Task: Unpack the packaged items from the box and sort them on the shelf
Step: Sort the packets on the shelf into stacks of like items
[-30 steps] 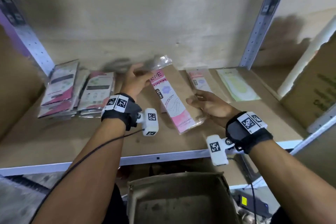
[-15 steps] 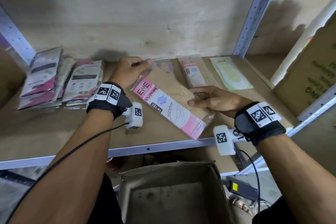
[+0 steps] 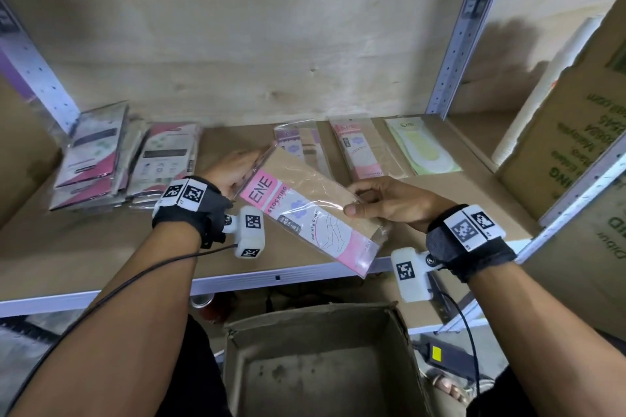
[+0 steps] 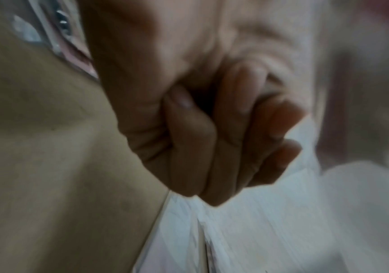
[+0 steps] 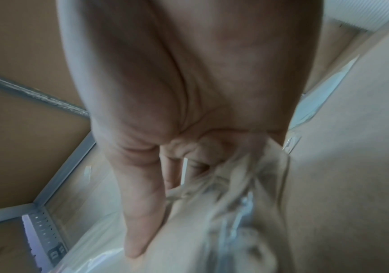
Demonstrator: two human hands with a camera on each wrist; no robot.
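Note:
A pink and tan stocking packet (image 3: 311, 210) in clear plastic is held tilted above the front of the wooden shelf (image 3: 84, 247). My left hand (image 3: 230, 169) grips its top end, fingers curled (image 4: 212, 147) around the wrapper. My right hand (image 3: 382, 203) pinches its right edge, the thumb on top and the fingers underneath; the right wrist view shows crumpled plastic (image 5: 224, 194) in that grip. Below the shelf stands the open cardboard box (image 3: 403, 349), its visible floor bare.
Dark and pink packets (image 3: 91, 159) are stacked at the shelf's left. Three flat packets lie at the back: purple (image 3: 298, 142), pink (image 3: 359, 149) and yellow-green (image 3: 423, 145). Large cartons (image 3: 569, 152) stand at the right, beside a metal upright (image 3: 460, 30).
The packet has been lifted off the shelf and drawn toward the front edge, tilting further. Both hands came nearer with it, and the purple packet behind is now uncovered.

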